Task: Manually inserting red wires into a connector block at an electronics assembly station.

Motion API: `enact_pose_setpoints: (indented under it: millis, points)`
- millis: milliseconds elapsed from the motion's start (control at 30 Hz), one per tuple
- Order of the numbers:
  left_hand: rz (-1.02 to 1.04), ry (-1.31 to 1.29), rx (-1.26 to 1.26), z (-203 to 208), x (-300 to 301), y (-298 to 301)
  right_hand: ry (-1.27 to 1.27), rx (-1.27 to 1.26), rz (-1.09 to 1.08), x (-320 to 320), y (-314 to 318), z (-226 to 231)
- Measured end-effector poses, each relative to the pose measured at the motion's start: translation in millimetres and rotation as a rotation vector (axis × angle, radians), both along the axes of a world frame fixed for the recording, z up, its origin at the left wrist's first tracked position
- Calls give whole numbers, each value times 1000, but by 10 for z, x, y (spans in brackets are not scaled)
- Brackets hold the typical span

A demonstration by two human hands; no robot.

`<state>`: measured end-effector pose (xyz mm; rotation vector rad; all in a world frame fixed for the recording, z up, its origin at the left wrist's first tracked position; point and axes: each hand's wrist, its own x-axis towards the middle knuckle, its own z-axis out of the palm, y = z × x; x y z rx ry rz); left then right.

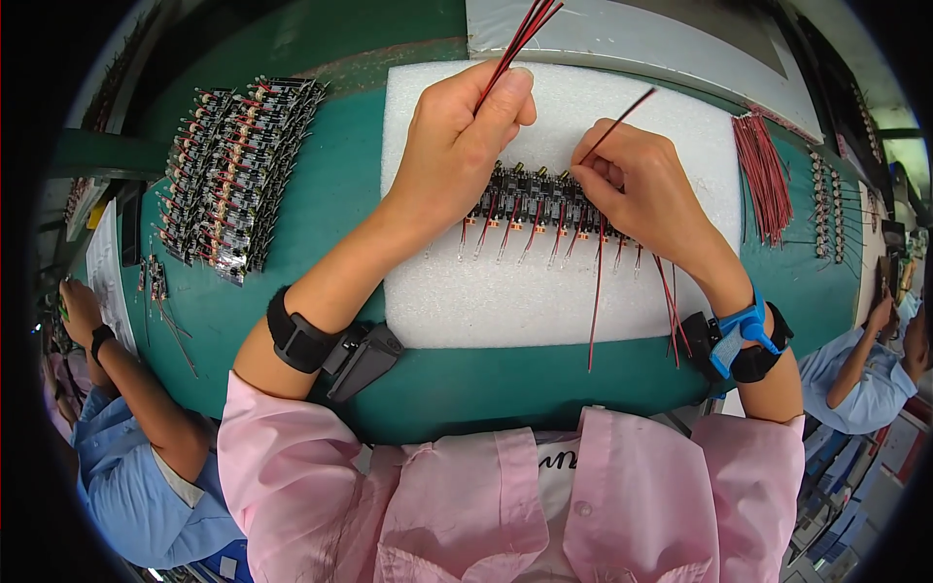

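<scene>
The left hand (457,146) is pinching a bunch of thin red wires (520,39). The right hand (641,185) is pinching one thin red wire (622,117) over small black parts (539,199) on soft white foam (466,301), three o'clock of the left.

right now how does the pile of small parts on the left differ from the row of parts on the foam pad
The stacked pile lies on the green mat, heaped in several layers and untouched; the row sits on the white foam pad in a single line under the left hand and right hand. Red wires hang from the row, not plainly from the pile. Both look like similar small dark switch-like parts.
</scene>
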<state>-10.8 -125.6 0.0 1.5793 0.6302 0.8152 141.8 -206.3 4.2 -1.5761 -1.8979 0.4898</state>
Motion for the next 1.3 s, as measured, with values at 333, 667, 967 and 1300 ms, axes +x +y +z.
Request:
enact_pose_setpoints:
  millis: [333,667,967,1300]
  points:
    - [45,-80,-197,102,-28,5,-153,116,127,-14,-35,73]
    - [-54,-265,-722,180,144,-47,-132,135,64,11,-60,182]
    - [-166,-255,-543,228,332,-154,484,-234,-140,-28,15,250]
    - [133,-307,-516,210,278,-130,841,-273,-220,42,22,268]
